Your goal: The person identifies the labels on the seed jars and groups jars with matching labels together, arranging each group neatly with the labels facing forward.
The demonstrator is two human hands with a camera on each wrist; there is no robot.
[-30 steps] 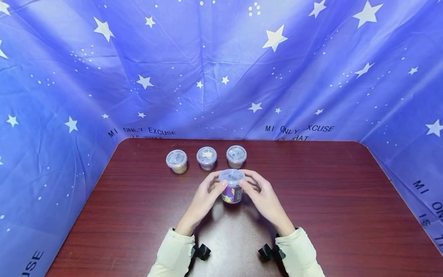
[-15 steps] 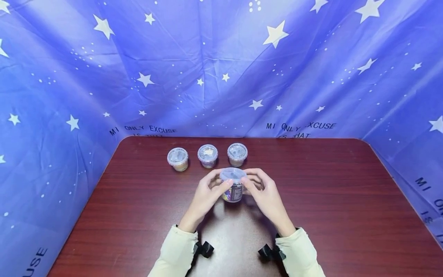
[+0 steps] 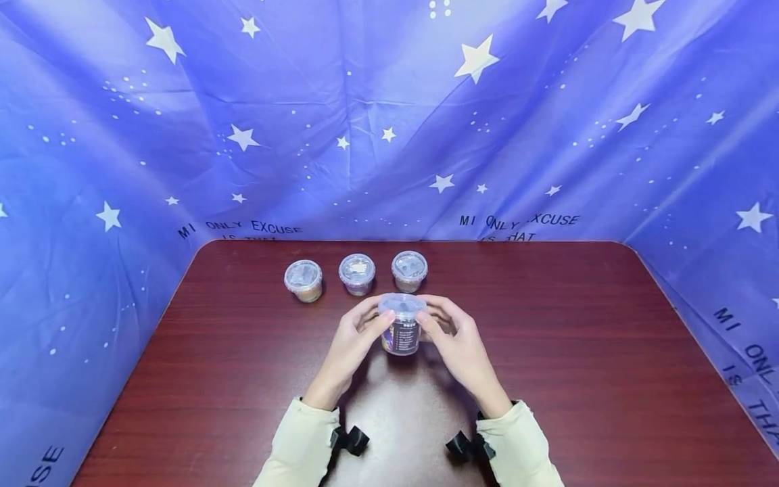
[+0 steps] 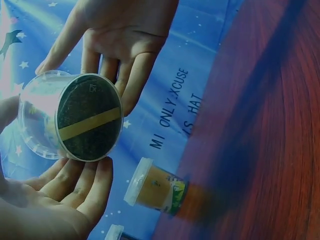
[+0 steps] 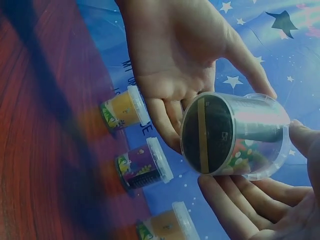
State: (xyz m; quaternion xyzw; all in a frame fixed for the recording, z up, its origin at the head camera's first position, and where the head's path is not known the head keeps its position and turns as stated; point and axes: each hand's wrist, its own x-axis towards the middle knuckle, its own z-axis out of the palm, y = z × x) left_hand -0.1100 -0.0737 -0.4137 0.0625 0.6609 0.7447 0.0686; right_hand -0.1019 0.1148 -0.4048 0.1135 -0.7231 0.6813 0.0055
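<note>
A small clear plastic tub (image 3: 402, 333) with a lid (image 3: 402, 306) and a printed label is held upright between both hands, above the table. My left hand (image 3: 356, 336) grips its left side, thumb at the front just under the lid rim and fingers behind. On the opposite side my right hand (image 3: 454, 336) grips it in the same way. The black text panel of the label faces me. From below, the left wrist view shows the dark tub base (image 4: 89, 142) crossed by a yellow strip, with fingers curled along the wall.
Three similar lidded tubs stand in a row behind the hands: a left tub (image 3: 303, 280), a middle tub (image 3: 357, 274) and a right tub (image 3: 410, 270). They rest on the dark red wooden table (image 3: 548, 352). A blue star-printed curtain (image 3: 365, 81) rises around it.
Between the hands the tub has turned, so its purple picture has moved left and the black text panel now faces front. Both hands keep hold of it; the head view shifts slightly.
</note>
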